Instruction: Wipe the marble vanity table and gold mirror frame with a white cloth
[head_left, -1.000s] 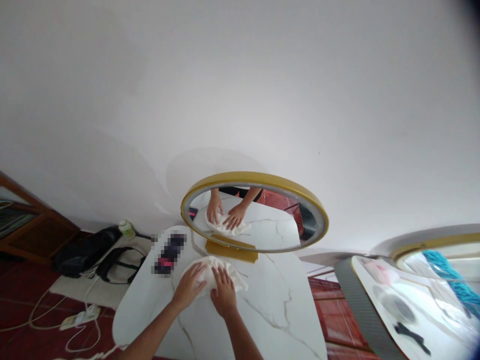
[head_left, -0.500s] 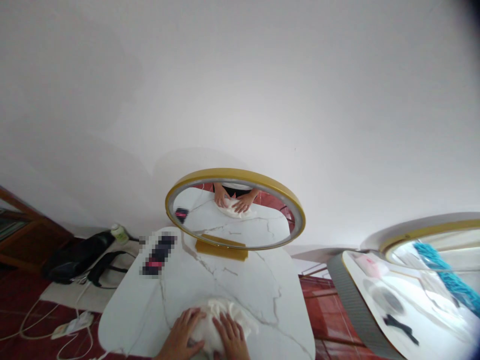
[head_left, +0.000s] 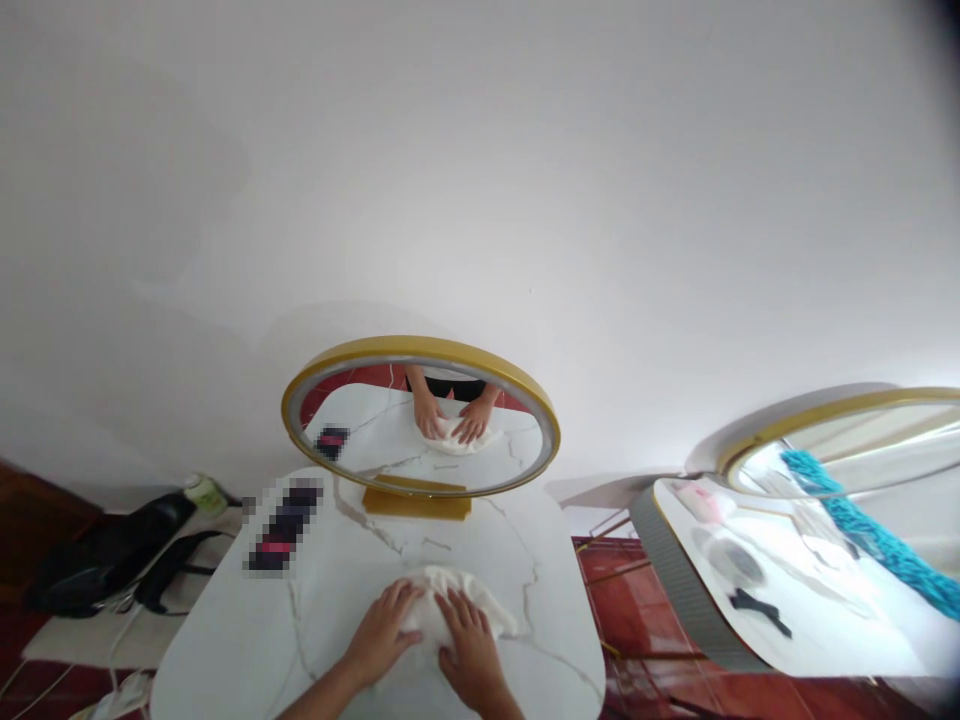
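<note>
A crumpled white cloth (head_left: 431,615) lies bunched near the front of the white marbled table (head_left: 555,600). My left hand (head_left: 382,632) rests on the cloth's left side, fingers spread. On its right part lies my right hand (head_left: 469,640), its fingers also spread and pressing flat. Neither hand is closed round the cloth. A gold-rimmed oval mirror (head_left: 420,347) stands behind them and reflects both hands and the cloth.
A pixelated dark object (head_left: 289,525) lies at the table's left. On the left are a black bag (head_left: 112,555), a green-labelled bottle (head_left: 204,492) and cables. A second table (head_left: 825,640) at right holds a pink item (head_left: 703,500), a black strip (head_left: 761,610) and another mirror (head_left: 750,445).
The view has shifted, so the table and mirrors appear further left. Both hands and the cloth sit slightly higher in the picture, and more of my forearms shows.
</note>
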